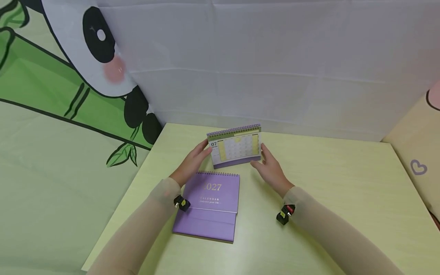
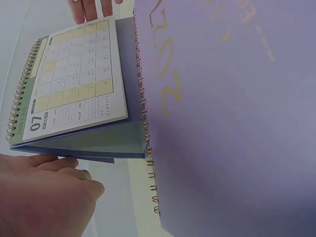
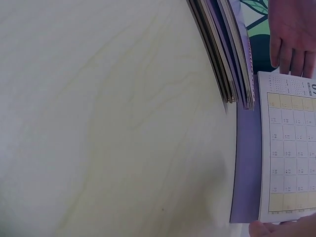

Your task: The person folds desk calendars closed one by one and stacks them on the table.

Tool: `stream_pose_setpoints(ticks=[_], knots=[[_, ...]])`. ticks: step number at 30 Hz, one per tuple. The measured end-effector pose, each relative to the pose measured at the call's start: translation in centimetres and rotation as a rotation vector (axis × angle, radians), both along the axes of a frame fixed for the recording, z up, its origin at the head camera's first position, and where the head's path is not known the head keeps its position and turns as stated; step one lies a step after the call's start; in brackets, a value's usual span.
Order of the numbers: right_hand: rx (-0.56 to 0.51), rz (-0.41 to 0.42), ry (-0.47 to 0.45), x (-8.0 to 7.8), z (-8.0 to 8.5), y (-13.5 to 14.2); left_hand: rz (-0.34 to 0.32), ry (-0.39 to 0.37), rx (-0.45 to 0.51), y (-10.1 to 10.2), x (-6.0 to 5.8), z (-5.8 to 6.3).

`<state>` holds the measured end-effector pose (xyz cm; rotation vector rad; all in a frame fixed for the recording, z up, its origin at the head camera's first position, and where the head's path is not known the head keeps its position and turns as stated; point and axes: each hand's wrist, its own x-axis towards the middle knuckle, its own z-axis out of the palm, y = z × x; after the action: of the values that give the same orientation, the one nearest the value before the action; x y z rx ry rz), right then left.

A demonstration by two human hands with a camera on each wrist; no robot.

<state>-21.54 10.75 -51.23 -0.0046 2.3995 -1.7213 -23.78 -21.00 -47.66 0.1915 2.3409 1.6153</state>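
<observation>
A standing desk calendar (image 1: 237, 147), open at the 07 page with a green top band and spiral binding, is set up as a tent towards the back of the table. My left hand (image 1: 194, 160) is at its left side, and my right hand (image 1: 270, 168) is at its right side. In the left wrist view, the left hand (image 2: 44, 192) has loosely extended fingers against the calendar's side. Straight fingers of the left hand (image 3: 295, 39) also show in the right wrist view. Nearer me lies a purple 2027 calendar (image 1: 216, 221), partly covered by the left forearm.
The pale yellow table (image 1: 337, 183) extends to the right of both calendars. A white cloth wall (image 1: 275, 68) rises behind it. To the left hangs a printed panda and bamboo cloth (image 1: 51, 84); a cream cloth (image 1: 416, 145) stands at the right.
</observation>
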Motion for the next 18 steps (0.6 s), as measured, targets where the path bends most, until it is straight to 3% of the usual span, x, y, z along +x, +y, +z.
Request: stream_pose_setpoints(ticks=[10,18], knots=[[-0.004,-0.009,0.014,-0.16,-0.20,-0.15,-0.016,-0.037,0.010,0.19,-0.46,-0.60],[-0.006,-0.005,0.028,-0.29,-0.24,-0.17,-0.014,-0.041,0.006,0.04,-0.90,-0.37]])
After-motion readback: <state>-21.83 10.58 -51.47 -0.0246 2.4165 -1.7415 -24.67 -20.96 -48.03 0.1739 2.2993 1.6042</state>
